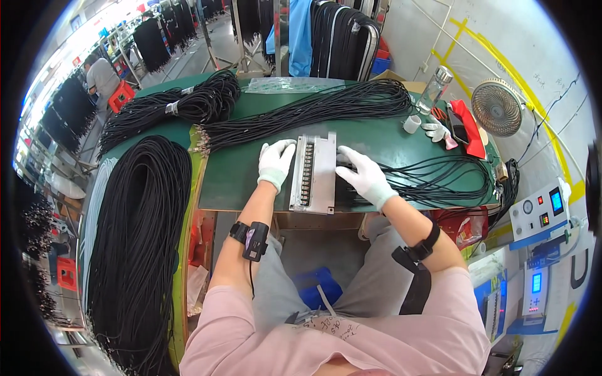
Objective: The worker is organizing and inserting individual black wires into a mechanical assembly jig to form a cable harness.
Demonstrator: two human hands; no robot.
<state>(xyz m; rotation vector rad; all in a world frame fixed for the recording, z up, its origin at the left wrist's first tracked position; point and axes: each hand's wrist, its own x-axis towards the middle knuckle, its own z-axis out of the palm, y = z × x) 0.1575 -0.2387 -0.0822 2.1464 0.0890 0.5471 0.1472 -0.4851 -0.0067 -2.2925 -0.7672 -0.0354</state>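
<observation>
A long metal block [323, 172] stands at the table's front edge, with a row of dark slots along its left side. Both my hands wear white gloves and hold the block between them. My left hand [274, 164] has its curled fingers at the block's upper left edge. On the opposite side, my right hand [364, 177] puts its thumb and fingertips against the right edge. A looped bundle of thin black cables [433, 178] lies just beyond the right hand, and some cable ends run behind it.
Long black cable bundles lie at the back [313, 113] and back left [182, 103]; a thick one [135, 250] hangs at left. A glass bottle [434, 91], white cup [411, 124], spare glove [437, 130] and fan [496, 108] stand right. A control box [539, 210] is far right.
</observation>
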